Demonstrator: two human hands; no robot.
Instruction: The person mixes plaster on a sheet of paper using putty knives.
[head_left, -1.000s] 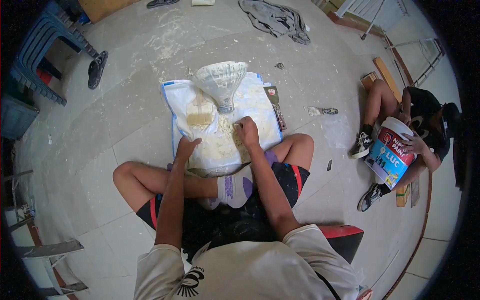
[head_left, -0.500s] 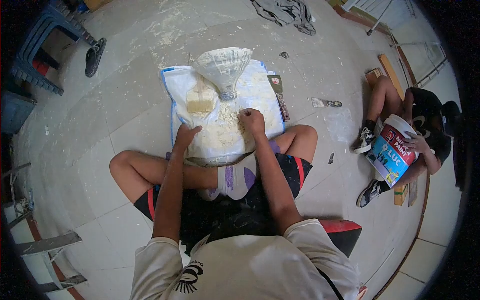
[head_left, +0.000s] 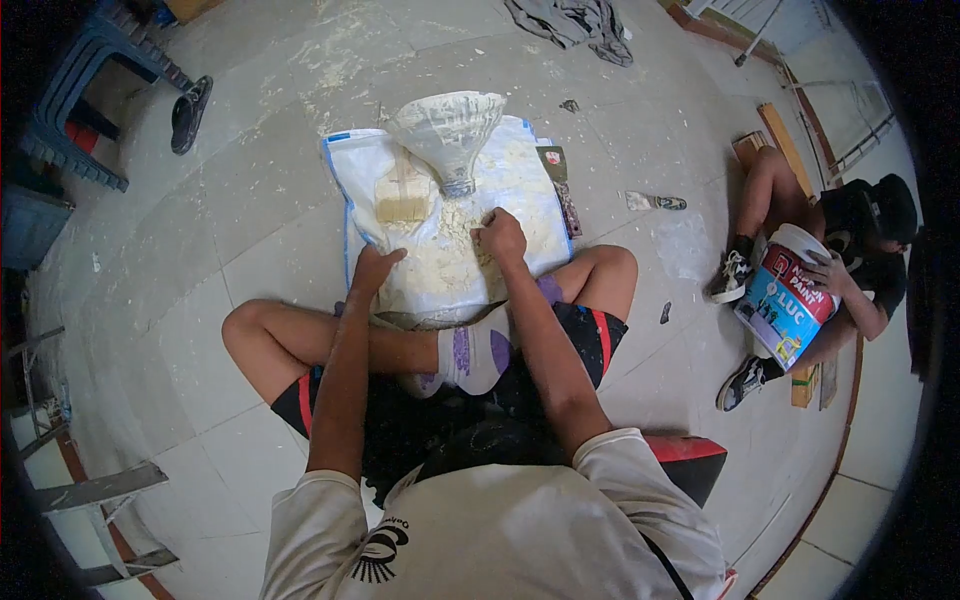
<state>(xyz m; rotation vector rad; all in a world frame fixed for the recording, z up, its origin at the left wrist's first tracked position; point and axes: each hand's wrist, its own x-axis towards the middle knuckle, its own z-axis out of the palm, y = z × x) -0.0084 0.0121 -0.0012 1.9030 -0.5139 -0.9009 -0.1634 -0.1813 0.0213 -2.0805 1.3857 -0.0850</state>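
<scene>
My left hand (head_left: 376, 266) is at the near left edge of a white woven sack (head_left: 352, 160) laid on the floor, its thumb on top and its fingers closed round the edge. Over the pale crumbs (head_left: 457, 222) scattered on the sack, my right hand (head_left: 502, 237) is closed, fingertips together; whatever they pinch is too small to name. A wide brush with pale bristles (head_left: 402, 209) lies on the sack's left side. Beyond the crumbs is a funnel-shaped plastic container (head_left: 447, 130), crusted with cream-coloured residue, its narrow neck towards me.
A scraper (head_left: 655, 202) lies to the right on the tiled floor. Further right, a person (head_left: 845, 290) sits holding a paint bucket (head_left: 785, 305). Grey cloth (head_left: 575, 25) lies at the back, stacked blue chairs (head_left: 85, 90) and a sandal (head_left: 190, 115) at the left.
My right hand has shifted slightly up and left over the crumbs. My left hand stays at the sack's edge. The seated person's head has lifted and turned.
</scene>
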